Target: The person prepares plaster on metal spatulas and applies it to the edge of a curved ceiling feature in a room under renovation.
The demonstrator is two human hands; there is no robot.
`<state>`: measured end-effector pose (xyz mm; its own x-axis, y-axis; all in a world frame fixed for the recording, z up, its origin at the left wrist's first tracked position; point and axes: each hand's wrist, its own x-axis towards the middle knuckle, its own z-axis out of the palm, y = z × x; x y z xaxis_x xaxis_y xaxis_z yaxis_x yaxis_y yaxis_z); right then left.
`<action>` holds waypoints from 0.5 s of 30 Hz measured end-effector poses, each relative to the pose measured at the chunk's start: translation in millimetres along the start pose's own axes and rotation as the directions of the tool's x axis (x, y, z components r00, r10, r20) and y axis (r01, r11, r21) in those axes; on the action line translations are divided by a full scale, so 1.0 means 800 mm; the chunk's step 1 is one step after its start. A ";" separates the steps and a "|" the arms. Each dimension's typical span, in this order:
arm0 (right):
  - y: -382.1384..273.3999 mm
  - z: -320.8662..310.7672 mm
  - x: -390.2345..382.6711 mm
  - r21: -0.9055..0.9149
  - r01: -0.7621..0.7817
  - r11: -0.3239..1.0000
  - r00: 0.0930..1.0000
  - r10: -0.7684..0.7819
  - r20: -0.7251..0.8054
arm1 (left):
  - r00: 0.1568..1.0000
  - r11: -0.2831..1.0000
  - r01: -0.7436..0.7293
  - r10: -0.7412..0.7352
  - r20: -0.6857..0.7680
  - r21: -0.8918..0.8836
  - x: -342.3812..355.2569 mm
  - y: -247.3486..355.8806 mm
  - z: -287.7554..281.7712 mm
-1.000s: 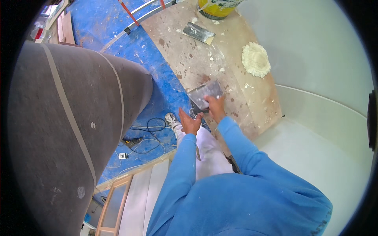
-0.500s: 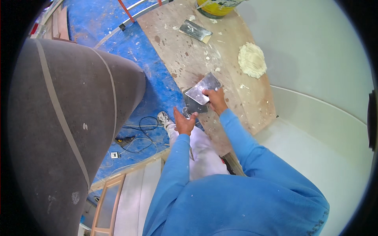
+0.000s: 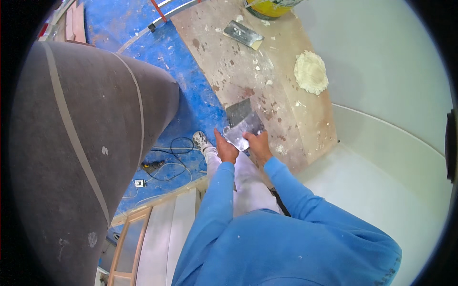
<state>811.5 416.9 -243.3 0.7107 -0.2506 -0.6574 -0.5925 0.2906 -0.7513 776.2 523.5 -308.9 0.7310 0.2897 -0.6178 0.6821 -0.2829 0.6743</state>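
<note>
My right hand point(image 3: 259, 146) grips a flat silver metal scraper blade point(image 3: 245, 131), the thumb lying across its top face. White smears mark the metal. Beside the blade's left edge is my left hand point(image 3: 227, 148), its fingers stretched out and partly hidden by the blade; whether it touches the metal is hard to tell. Just beyond the blade, a dark grey rectangular plate point(image 3: 238, 111) lies near the left edge of the stained wooden board point(image 3: 224, 78). Farther up the board rests another dark flat blade point(image 3: 244, 34) with a pale corner.
A mound of cream filler point(image 3: 311, 73) sits on the board's right side, below a yellow bucket point(image 3: 270, 8). To my left stands a big grey column point(image 3: 95, 128). Blue sheeting point(image 3: 191, 95) covers the floor, with cables and a power tool point(image 3: 152, 166). A pale curved wall point(image 3: 381, 62) bounds the right.
My right hand has brought the scraper blade down toward me and closer to my left hand. More of the dark grey plate shows beyond it. The view has shifted slightly.
</note>
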 end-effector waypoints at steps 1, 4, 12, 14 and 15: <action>-0.002 0.012 0.001 0.019 0.005 1.000 0.999 -0.005 -0.044 | 0.999 0.999 -0.013 0.014 0.047 -0.033 -0.002 0.010 -0.005; 0.022 0.023 0.032 -0.026 0.041 0.999 0.994 -0.044 -0.102 | 0.990 0.984 -0.133 0.137 0.026 -0.115 0.001 0.012 0.002; -0.032 0.018 0.080 0.345 0.002 0.939 0.996 0.030 -0.090 | 0.990 0.989 0.071 -0.085 0.109 0.127 -0.009 0.023 0.000; -0.063 0.007 0.091 0.371 -0.022 0.928 0.999 0.010 0.034 | 0.987 0.975 0.049 -0.081 0.141 0.218 -0.006 0.060 -0.020; -0.064 -0.011 0.084 0.407 0.005 0.913 0.999 -0.026 0.046 | 0.988 0.961 0.017 -0.058 0.140 0.277 -0.006 0.083 -0.029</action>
<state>886.3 377.0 -249.7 0.7425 -0.2156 -0.6341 -0.3829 0.6402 -0.6660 817.9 524.5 -251.8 0.6855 0.1744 -0.7069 0.6737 -0.5201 0.5250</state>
